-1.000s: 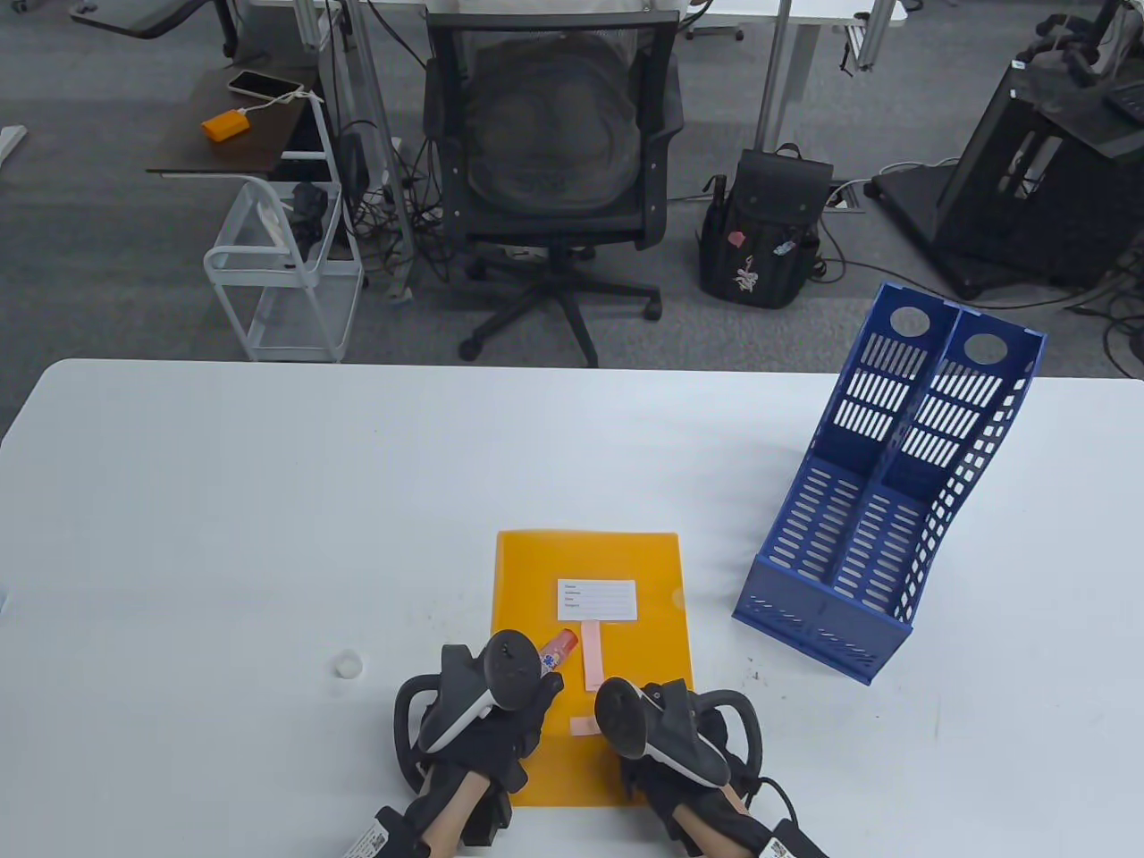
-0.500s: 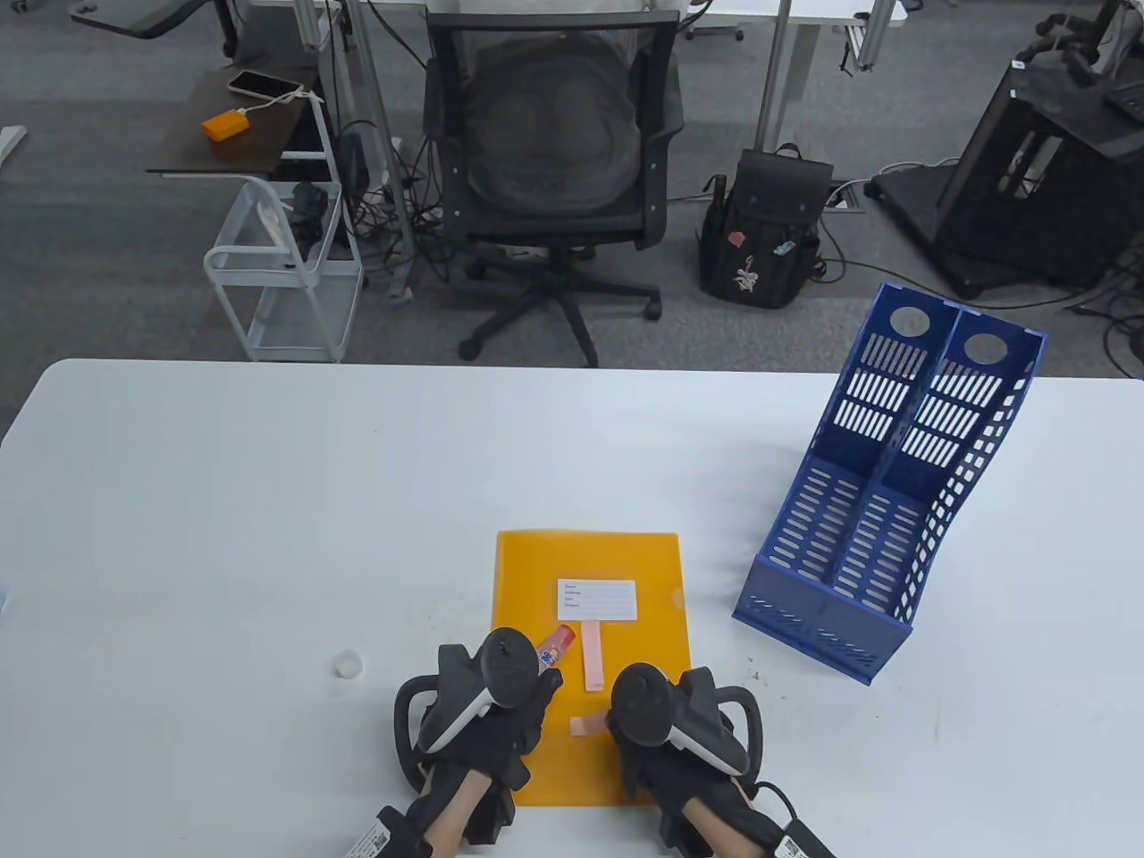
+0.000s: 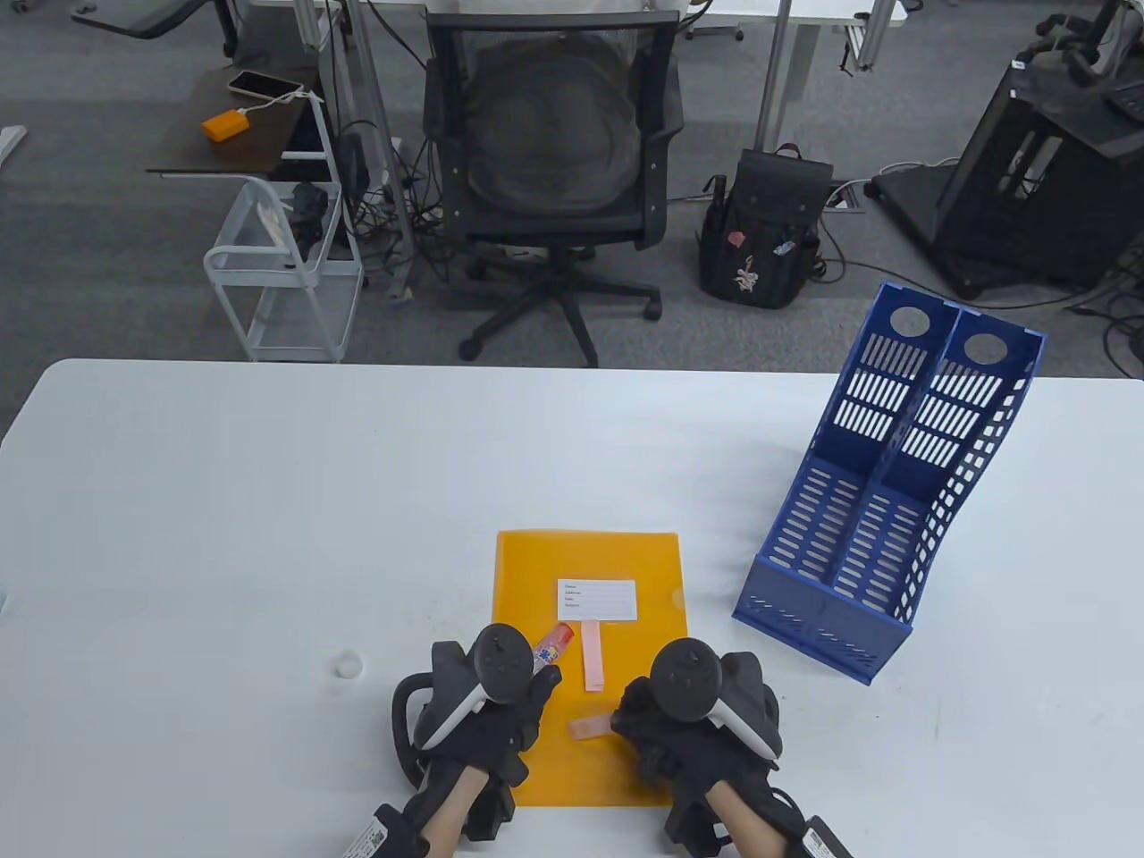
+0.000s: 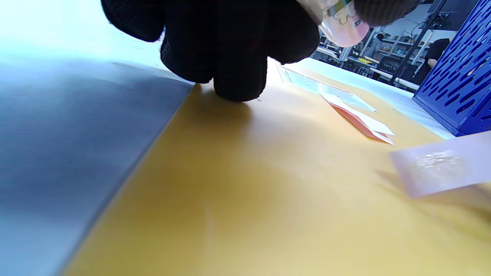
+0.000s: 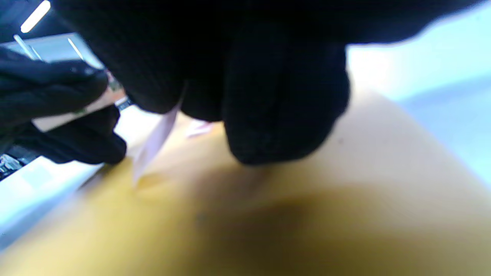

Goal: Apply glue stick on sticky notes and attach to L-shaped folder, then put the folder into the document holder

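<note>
Between my right fingers (image 3: 626,715) I pinch a glued sticky note (image 3: 588,728); my left fingers (image 3: 534,693) grip the glue stick (image 3: 552,645). Attaching and filing the folder (image 3: 590,559) remain.

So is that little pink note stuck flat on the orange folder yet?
No: the pink note is lifted off the orange folder, pinched by the right hand.

Grey carpet floor (image 3: 107,295) lies beyond the white tabletop (image 3: 268,500). A black mesh office chair (image 3: 552,170) stands at its far edge. Left of the chair: a white wire cart (image 3: 284,286) and a dark side table (image 3: 228,134). Right of the chair: a black backpack (image 3: 767,232).
</note>
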The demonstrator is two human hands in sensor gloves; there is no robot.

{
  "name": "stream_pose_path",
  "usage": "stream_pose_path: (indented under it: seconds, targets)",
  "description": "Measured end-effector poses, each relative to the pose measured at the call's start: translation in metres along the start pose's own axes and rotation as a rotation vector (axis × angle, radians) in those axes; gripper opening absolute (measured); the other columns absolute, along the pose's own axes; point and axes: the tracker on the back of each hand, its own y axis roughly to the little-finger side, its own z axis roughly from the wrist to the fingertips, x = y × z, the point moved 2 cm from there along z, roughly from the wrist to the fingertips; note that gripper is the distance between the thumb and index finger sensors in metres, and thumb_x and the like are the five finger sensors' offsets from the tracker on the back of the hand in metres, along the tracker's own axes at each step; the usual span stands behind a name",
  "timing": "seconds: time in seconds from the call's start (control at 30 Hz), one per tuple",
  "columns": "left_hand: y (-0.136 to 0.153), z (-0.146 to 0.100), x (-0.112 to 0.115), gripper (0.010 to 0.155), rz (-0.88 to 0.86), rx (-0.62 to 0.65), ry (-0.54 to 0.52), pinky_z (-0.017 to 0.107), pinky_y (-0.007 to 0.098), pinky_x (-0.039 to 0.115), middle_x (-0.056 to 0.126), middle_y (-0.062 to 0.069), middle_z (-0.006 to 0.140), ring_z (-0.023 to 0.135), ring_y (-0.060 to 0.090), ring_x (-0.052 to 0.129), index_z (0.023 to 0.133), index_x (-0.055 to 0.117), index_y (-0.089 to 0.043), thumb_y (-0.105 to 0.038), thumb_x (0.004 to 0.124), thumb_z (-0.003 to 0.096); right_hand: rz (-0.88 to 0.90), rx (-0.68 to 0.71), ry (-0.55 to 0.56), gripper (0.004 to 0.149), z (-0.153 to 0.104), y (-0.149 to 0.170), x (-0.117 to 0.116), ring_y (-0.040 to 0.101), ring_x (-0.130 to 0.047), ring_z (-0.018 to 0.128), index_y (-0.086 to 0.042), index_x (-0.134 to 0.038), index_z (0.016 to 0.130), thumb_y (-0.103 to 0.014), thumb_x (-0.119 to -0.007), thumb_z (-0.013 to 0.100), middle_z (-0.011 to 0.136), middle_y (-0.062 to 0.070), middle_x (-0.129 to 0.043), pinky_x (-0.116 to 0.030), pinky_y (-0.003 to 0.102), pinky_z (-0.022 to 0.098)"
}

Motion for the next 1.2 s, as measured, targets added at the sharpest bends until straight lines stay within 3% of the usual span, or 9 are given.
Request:
stream_pose_path:
  seconds: [0.27, 0.57, 0.9, 1.2]
  targets:
    - [-0.003, 0.001, 0.000, 0.062, 0.041, 0.018, -0.025, 0.067, 0.056, 0.066, 0.095, 0.010, 0.087, 0.086, 0.033, 0.087, 0.087, 0.077, -0.013, -0.059, 0.061, 0.0483, -0.134, 0.029, 0.247, 0.040, -0.009, -0.010, 0.038, 0.024, -0.104, 0.023, -0.006, -0.101, 0.066, -0.036, -0.099, 0.040, 0.053, 0.018, -0.106, -0.085, 0.031, 0.008]
    - [0.000, 0.004, -0.002, 0.063, -0.010, 0.005, 0.019, 0.067, 0.057, 0.065, 0.094, 0.011, 0.088, 0.087, 0.034, 0.086, 0.087, 0.078, -0.013, -0.060, 0.061, 0.0484, -0.447, -0.027, 0.398, 0.040, 0.024, -0.041, 0.039, 0.021, -0.101, 0.023, -0.009, -0.096, 0.067, -0.038, -0.099, 0.040, 0.055, 0.016, -0.102, -0.084, 0.030, 0.008]
    - [0.008, 0.003, -0.001, 0.063, -0.121, -0.024, 0.021, 0.068, 0.058, 0.063, 0.092, 0.012, 0.089, 0.089, 0.035, 0.083, 0.087, 0.077, -0.012, -0.059, 0.061, 0.0489, -0.548, -0.032, 0.353, 0.039, 0.055, -0.062, 0.005, 0.022, -0.102, 0.025, -0.011, -0.095, 0.069, -0.037, -0.098, 0.041, 0.057, 0.015, -0.101, -0.085, 0.031, 0.009]
    - [0.011, 0.004, -0.001, 0.063, -0.150, -0.014, 0.044, 0.069, 0.058, 0.062, 0.091, 0.012, 0.091, 0.091, 0.035, 0.081, 0.088, 0.076, -0.012, -0.059, 0.061, 0.0489, -0.563, 0.032, 0.178, 0.039, 0.063, -0.065, -0.024, 0.023, -0.102, 0.027, -0.012, -0.096, 0.072, -0.038, -0.096, 0.043, 0.060, 0.014, -0.102, -0.085, 0.031, 0.010]
